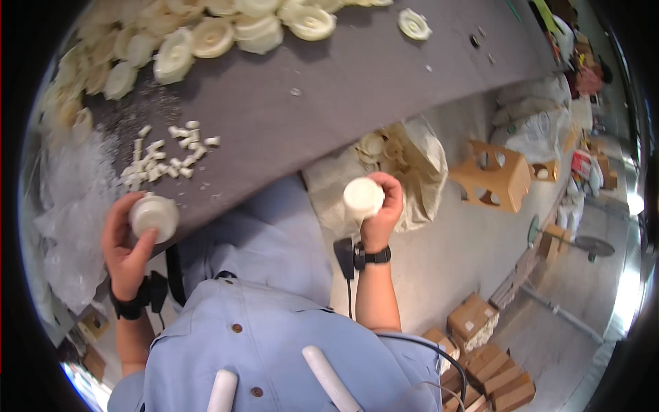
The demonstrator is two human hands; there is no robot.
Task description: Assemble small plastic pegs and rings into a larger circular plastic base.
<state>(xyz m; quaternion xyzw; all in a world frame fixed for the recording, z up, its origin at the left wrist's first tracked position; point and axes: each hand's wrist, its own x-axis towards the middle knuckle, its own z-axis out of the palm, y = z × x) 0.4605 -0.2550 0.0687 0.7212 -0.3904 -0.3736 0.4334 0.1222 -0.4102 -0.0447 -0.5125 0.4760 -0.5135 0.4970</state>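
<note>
**Both hands loaded, one white disc apiece**

Closest in, at six o'clock, your blue shirt (pixel 261 343) fills the bottom of the view, and both forearms come up from it. Your left hand (pixel 127 247) sits at about eight o'clock, fingers curled shut round a white round plastic disc (pixel 154 216); the thumb lies up along its lower edge and its flat face looks up at the camera. Your right hand (pixel 384 209) is just right of centre, out over the floor past the table edge, fingers closed behind a second white disc (pixel 363 197), whose flat face also turns up toward you. The two discs are well apart, the shirt between them. You've got a black wrist strap on each arm.

Straight past the left hand, at ten o'clock on the grey table (pixel 357 89), lies a scatter of small white pegs (pixel 168 158), and the left hand is clearly the nearer one to them. Behind the right hand, an open sack of cream parts (pixel 401 161) sits on the floor. Farther out, at eleven to twelve o'clock, a long heap of cream discs (pixel 206 34) runs along the table's far side. A crumpled clear plastic sheet (pixel 68 206) sits at nine o'clock and cardboard boxes (pixel 480 343) at four.
</note>
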